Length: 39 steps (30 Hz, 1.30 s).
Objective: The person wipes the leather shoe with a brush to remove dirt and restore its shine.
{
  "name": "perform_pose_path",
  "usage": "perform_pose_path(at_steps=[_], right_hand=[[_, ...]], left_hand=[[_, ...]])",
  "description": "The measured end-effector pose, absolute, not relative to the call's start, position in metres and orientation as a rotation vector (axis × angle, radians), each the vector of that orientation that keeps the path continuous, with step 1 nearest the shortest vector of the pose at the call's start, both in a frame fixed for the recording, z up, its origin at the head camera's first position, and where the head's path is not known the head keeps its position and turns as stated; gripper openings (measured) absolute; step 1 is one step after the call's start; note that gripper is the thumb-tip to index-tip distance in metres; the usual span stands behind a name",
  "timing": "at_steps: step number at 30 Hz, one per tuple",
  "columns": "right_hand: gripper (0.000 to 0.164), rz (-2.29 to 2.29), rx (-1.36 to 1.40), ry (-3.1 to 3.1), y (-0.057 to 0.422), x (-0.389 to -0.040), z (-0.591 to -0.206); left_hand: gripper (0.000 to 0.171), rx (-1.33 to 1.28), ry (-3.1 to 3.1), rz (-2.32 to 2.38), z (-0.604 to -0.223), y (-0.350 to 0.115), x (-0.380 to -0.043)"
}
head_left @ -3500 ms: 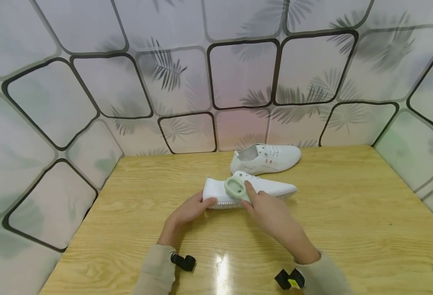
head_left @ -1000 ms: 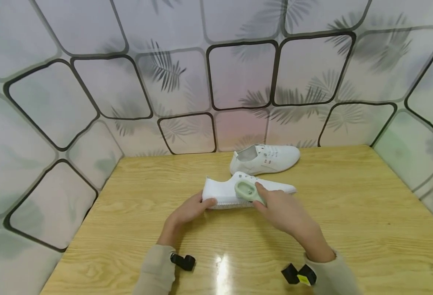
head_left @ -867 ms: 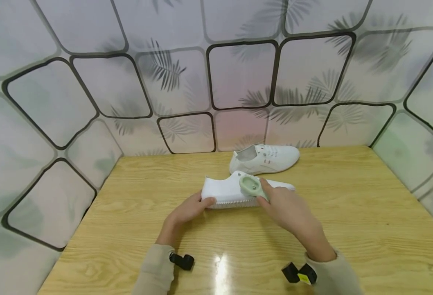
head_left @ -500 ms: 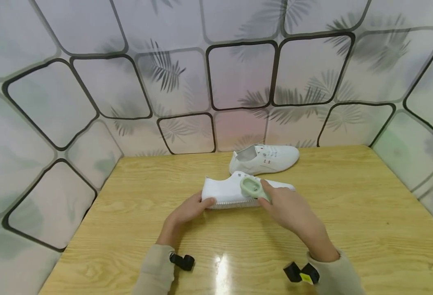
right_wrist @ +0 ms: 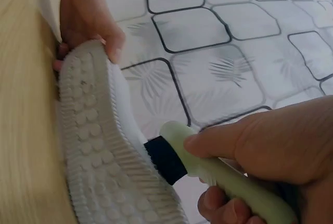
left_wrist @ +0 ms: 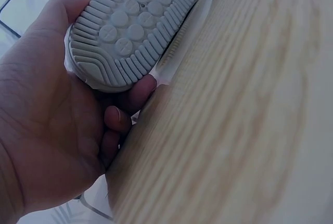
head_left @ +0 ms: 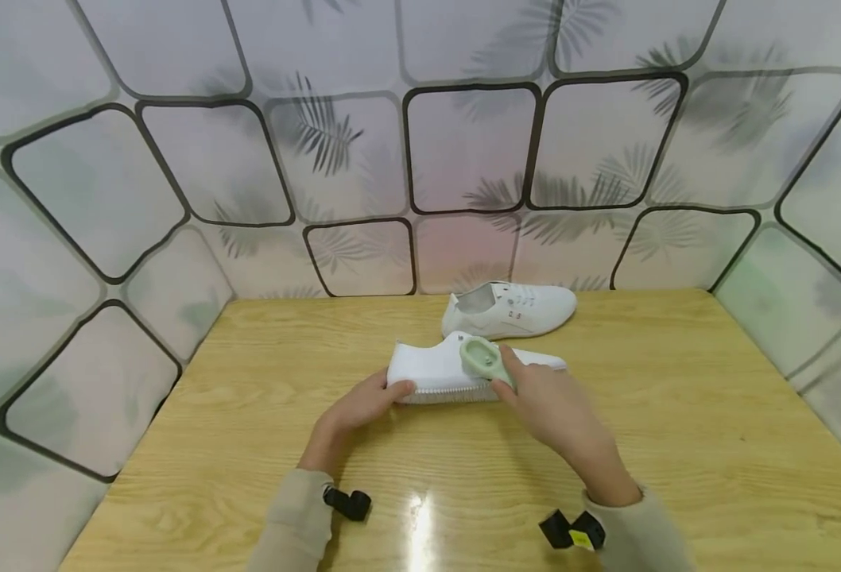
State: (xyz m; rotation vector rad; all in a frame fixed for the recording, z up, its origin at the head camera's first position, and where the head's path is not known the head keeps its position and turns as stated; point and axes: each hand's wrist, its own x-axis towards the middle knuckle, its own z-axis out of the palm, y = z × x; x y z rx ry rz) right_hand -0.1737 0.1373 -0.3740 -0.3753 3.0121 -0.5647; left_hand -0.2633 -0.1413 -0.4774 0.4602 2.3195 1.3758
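Observation:
A white shoe [head_left: 428, 367] stands on the table in the head view, toe to the right and tilted so that its ribbed sole edge shows. My left hand [head_left: 365, 400] grips its heel; in the left wrist view the thumb lies on the edge of the textured sole [left_wrist: 138, 18] and the other fingers curl underneath. My right hand [head_left: 551, 409] holds a pale green shoe brush [head_left: 482, 359] by its handle. In the right wrist view the dark bristles [right_wrist: 165, 160] touch the side of the shoe. The right hand covers part of the toe.
A second white shoe [head_left: 528, 310] with laces lies just behind the first, near the patterned wall [head_left: 363, 254]. Both stand on a wooden table [head_left: 284, 334]. Black wrist cameras [head_left: 349, 504] sit at the sleeve cuffs.
Over the earlier frames the brush and right hand slid toward the toe, then back slightly toward the heel. The left hand keeps its grip on the heel. The head view has shifted slightly.

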Motion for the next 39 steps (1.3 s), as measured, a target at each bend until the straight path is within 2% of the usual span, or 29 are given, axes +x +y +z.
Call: perform_pose_path(at_steps=[5, 10, 17, 25, 29, 36, 39], right_hand=[[0.059, -0.645, -0.402, 2.900, 0.137, -0.172, -0.372], [0.059, -0.627, -0.323, 2.958, 0.144, -0.171, -0.369], [0.060, -0.652, -0.418, 2.909, 0.142, -0.175, -0.373], [0.060, -0.586, -0.339, 3.006, 0.146, -0.173, -0.371], [0.060, -0.621, -0.430, 2.935, 0.143, -0.173, -0.373], [0.059, -0.635, -0.333, 2.996, 0.148, -0.172, -0.371], [0.060, -0.620, -0.374, 3.008, 0.144, -0.175, -0.374]], left_hand=[[0.047, 0.510, 2.324, 1.359, -0.478, -0.142, -0.264], [0.051, 0.499, 2.311, 1.372, -0.478, -0.141, -0.265], [0.051, 0.494, 2.310, 1.380, -0.479, -0.139, -0.265], [0.058, 0.475, 2.326, 1.372, -0.480, -0.137, -0.263], [0.054, 0.464, 2.320, 1.381, -0.480, -0.136, -0.262], [0.057, 0.469, 2.325, 1.376, -0.479, -0.137, -0.262], [0.054, 0.457, 2.334, 1.382, -0.478, -0.139, -0.261]])
